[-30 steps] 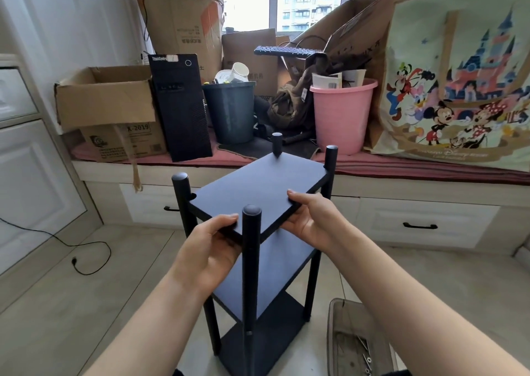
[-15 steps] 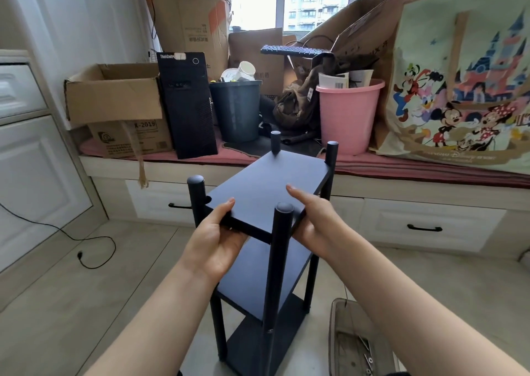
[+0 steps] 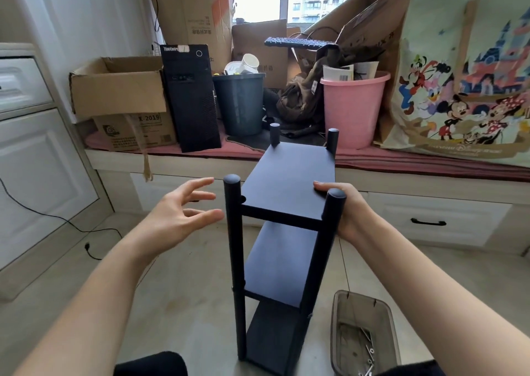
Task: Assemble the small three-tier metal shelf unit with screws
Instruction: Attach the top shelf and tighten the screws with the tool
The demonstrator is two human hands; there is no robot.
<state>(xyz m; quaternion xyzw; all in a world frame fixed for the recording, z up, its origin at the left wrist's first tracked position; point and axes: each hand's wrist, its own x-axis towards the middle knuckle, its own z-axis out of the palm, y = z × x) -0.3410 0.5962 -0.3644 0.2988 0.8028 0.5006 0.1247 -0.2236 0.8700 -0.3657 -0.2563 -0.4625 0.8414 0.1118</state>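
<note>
Tiled floor, upright black three-tier shelf, right hand gripping it, left hand spread free

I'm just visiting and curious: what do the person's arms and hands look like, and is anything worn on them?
Both forearms are bare right down to the lower edge of the view, with no sleeves showing. The left hand and the right hand wear no gloves, and no rings, watch or bracelet can be seen. The fingernails look short and unpainted. Dark clothing shows only at the bottom of the picture.
</note>
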